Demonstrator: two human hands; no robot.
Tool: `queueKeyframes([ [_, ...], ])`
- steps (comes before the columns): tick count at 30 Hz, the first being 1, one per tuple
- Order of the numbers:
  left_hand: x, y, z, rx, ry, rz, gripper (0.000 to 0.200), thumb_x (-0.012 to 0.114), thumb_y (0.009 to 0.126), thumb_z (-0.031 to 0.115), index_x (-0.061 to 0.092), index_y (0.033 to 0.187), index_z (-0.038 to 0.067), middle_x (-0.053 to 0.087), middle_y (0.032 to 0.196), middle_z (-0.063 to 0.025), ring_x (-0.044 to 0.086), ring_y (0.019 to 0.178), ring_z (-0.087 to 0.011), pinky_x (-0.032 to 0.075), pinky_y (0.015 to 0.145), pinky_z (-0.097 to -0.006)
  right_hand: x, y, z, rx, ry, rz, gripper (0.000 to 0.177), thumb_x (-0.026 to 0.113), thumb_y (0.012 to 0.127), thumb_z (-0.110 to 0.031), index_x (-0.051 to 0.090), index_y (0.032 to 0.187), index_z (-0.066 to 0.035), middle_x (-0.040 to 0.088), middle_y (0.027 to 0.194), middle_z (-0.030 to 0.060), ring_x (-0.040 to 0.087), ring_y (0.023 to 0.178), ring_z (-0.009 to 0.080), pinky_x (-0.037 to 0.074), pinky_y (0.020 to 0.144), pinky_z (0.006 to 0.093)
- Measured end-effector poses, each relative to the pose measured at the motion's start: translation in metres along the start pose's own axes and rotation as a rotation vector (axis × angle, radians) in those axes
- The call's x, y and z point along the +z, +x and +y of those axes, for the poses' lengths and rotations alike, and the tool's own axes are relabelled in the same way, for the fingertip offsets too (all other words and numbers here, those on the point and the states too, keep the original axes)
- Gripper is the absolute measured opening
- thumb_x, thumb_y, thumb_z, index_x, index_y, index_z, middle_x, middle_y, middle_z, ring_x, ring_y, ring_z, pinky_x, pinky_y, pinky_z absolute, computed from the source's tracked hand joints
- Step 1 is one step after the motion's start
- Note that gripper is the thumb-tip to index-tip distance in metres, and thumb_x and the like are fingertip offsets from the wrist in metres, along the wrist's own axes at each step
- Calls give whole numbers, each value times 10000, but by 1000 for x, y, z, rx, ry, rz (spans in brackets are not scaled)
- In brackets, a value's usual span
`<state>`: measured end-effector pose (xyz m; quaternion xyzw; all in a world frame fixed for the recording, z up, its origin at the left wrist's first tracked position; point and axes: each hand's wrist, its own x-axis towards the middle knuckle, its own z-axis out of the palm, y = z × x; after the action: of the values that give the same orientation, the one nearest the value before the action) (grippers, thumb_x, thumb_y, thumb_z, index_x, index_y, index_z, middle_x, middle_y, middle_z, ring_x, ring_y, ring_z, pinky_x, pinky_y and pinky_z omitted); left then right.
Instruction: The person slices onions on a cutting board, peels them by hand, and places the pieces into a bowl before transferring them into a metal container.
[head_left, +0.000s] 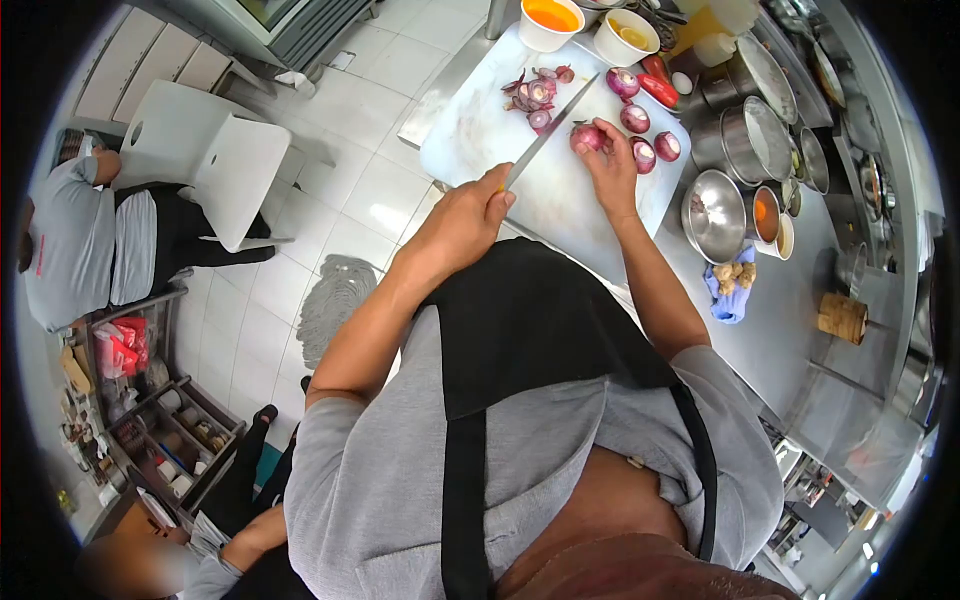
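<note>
My left hand (462, 222) is wrapped round the handle of a kitchen knife (552, 132), its blade slanting up and away over the white cutting board (560, 215). The fingers of my right hand (611, 170) grip a red onion (587, 138) on the board, close to the right of the blade. Further red onions, some with cut pale ends, lie beyond and right of that hand, such as one red onion (634, 118). Onion trimmings (532, 95) are heaped near the board's far left. A red chilli or pepper (658, 90) lies at its far right.
A tub of orange liquid (549, 22) and a tub of yellow contents (626, 38) stand at the far edge. A steel bowl (714, 214), steel pots (756, 140) and ginger on a blue cloth (733, 278) are right. Two people sit left, one by a white chair (240, 175).
</note>
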<state>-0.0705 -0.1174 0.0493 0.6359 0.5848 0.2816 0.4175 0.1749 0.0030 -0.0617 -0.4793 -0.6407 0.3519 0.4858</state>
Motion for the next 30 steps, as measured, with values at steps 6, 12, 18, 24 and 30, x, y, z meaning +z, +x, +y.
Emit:
queueKeyframes([
  [6,-5,-17,13,3,51,-57,371,511,981,182,494,1307,6,641,897,-249,629,842,-385,475,768,-407,0,-8,-10,-192,-286,62,471,749,794,-110,630,1249,-107,529,1190,115,512,1099,229,435,938,315],
  [12,-6,-22,17,34,107,-75,369,516,975,161,491,1306,2,636,933,-273,622,882,-415,475,777,-431,4,-7,-10,-248,-321,81,479,753,778,-87,632,1242,-93,535,1150,108,524,1047,222,449,893,309],
  [18,3,-11,21,51,172,-95,367,504,971,137,472,1306,-9,627,904,-279,613,871,-425,475,771,-463,6,-6,-7,-258,-300,87,491,756,769,-68,629,1243,-87,538,1138,102,525,1029,219,456,873,303],
  [24,23,11,16,66,223,-62,359,496,966,130,465,1294,-12,619,864,-278,605,835,-431,475,750,-479,3,-6,-7,-277,-325,81,494,754,766,-55,627,1243,-77,540,1134,103,522,1033,217,455,873,299],
  [30,28,15,17,42,238,-75,354,491,966,147,479,1275,-25,614,868,-297,604,845,-443,478,763,-470,3,-7,-3,-288,-282,96,475,748,771,-65,632,1232,-79,542,1142,115,534,1022,234,455,877,313],
])
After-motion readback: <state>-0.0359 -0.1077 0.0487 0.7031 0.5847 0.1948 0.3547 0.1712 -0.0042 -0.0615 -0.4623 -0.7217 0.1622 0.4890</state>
